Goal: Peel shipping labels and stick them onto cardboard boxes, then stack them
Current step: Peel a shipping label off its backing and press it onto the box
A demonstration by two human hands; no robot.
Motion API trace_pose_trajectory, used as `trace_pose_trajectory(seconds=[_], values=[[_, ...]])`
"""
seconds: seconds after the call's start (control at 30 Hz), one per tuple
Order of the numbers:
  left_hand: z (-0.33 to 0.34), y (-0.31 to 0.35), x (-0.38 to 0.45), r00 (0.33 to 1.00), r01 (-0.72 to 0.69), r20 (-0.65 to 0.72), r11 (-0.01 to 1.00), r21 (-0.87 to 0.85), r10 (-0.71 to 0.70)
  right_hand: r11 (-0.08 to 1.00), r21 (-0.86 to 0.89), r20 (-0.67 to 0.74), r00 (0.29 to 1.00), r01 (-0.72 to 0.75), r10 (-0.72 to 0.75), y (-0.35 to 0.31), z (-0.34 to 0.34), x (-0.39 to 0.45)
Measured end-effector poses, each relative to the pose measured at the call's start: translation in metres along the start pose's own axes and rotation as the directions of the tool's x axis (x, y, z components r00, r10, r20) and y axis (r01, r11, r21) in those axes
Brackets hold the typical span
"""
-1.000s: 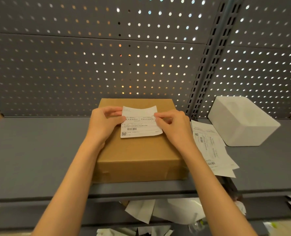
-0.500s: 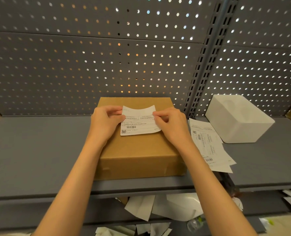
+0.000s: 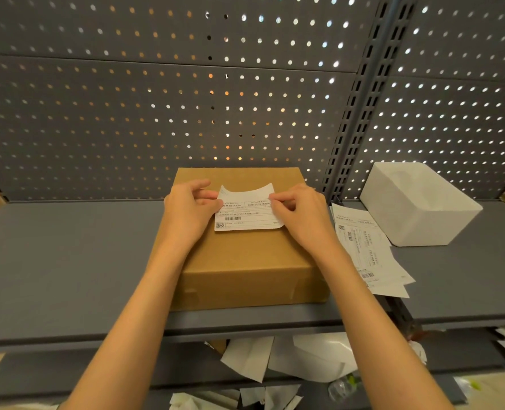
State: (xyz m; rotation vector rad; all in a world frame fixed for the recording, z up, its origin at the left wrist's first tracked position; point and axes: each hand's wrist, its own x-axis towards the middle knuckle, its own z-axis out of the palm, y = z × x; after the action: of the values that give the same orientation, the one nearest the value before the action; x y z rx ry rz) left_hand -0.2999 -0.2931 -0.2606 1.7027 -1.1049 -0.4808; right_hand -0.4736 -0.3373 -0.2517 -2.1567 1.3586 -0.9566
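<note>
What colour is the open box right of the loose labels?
White, seen in the head view: the open box on the grey shelf.

White paper shipping label (image 3: pixel 246 210) on flat brown cardboard box (image 3: pixel 245 261): printed rows of small black characters, too blurred to read; barcode in middle; QR code at lower left corner. Loose white printed label sheets (image 3: pixel 366 250) on grey metal shelf (image 3: pixel 53 261), right of box: QR code near top, two barcodes, columns of small characters, none legible. No brand, number or sign readable anywhere.
</note>
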Motion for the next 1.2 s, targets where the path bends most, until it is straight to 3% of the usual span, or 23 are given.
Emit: trace_pose_trajectory(seconds=[0.6, 0.73, 0.87, 0.97, 1.03, 1.1, 1.2], values=[[-0.005, 0.015, 0.015, 0.991, -0.006, 0.13, 0.943, 0.333, -0.039, 0.994, -0.109, 0.203, 0.978, -0.026, 0.048, 0.005, -0.004, 0.015], [-0.003, 0.024, 0.012, 0.993, -0.06, 0.12, 0.876, 0.478, 0.002, 0.996, -0.085, 0.213, 0.975, -0.036, 0.054, 0.005, -0.006, 0.015], [-0.01, 0.028, 0.006, 0.999, -0.047, 0.04, 0.692, 0.72, 0.026, 0.997, 0.028, 0.166, 0.984, -0.066, 0.06, 0.008, -0.008, 0.012], [-0.014, 0.023, -0.001, 0.981, -0.163, 0.042, 0.693, 0.702, 0.188, 0.976, 0.193, 0.067, 0.994, -0.098, 0.087, 0.005, -0.01, 0.008], [-0.009, 0.019, -0.006, 0.943, -0.286, 0.061, 0.706, 0.648, 0.326, 0.989, 0.148, 0.062, 0.998, -0.02, 0.011, -0.001, -0.007, 0.006], [0.002, 0.018, -0.009, 0.906, -0.404, 0.159, 0.687, 0.604, 0.393, 0.995, 0.048, 0.12, 0.989, 0.086, -0.091, -0.009, 0.0, 0.004], [0.018, 0.016, -0.012, 0.883, -0.468, 0.317, 0.701, 0.538, 0.346, 0.972, -0.091, 0.291, 0.939, 0.217, -0.182, -0.021, 0.015, 0.005]])
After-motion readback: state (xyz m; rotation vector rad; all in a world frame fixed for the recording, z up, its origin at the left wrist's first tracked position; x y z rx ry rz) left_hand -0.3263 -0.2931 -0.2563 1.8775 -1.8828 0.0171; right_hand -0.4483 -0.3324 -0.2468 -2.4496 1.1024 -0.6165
